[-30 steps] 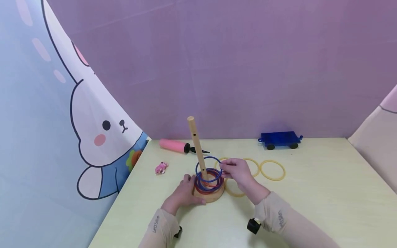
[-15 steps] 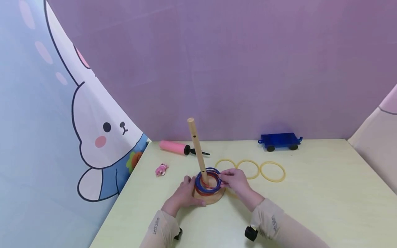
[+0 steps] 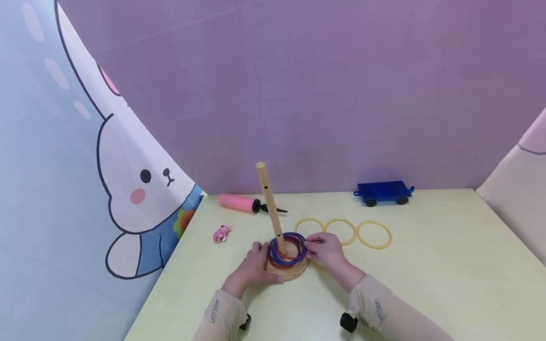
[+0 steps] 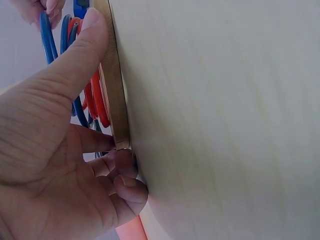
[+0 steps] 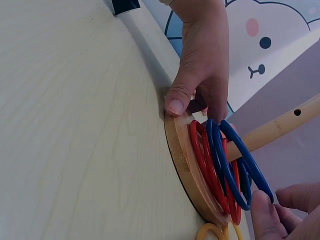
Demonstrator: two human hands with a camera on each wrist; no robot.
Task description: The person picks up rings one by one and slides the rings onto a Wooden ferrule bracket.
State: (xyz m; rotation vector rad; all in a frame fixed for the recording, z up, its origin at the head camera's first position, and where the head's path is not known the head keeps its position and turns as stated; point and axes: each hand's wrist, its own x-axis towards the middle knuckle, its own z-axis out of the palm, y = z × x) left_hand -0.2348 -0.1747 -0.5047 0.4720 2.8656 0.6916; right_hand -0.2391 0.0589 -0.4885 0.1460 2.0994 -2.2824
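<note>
— While your left hand (image 3: pixel 254 265) pins the wooden base (image 3: pixel 286 270) at the lower middle of the frame, thumb on its rim and fingers curled against its edge, is the peg (image 3: pixel 270 206) steady enough?

— It leans toward the upper left, so I'd judge you should press the base flat on the tabletop (image 3: pixel 426 265) and hold it there. Your right hand (image 3: pixel 325 250) pinches the top blue ring (image 3: pixel 288 247) at its right side; that ring is already round the peg and sits low on the pile of red and blue rings on the base.

— How do I finish the step well?

— Lower the pinched side level with the rest, then open your fingertips sideways so you don't lift the ring. Three yellow rings (image 3: pixel 373 234) lie in a row just right of the base, and you can leave them alone for now.

— What can't you make out?

— How many rings are stacked: they overlap in every view. The right wrist view cuts off most of your right hand, showing only fingertips (image 5: pixel 265 217) by the blue ring. A further yellow ring peeks out from under your right hand, mostly hidden.
</note>
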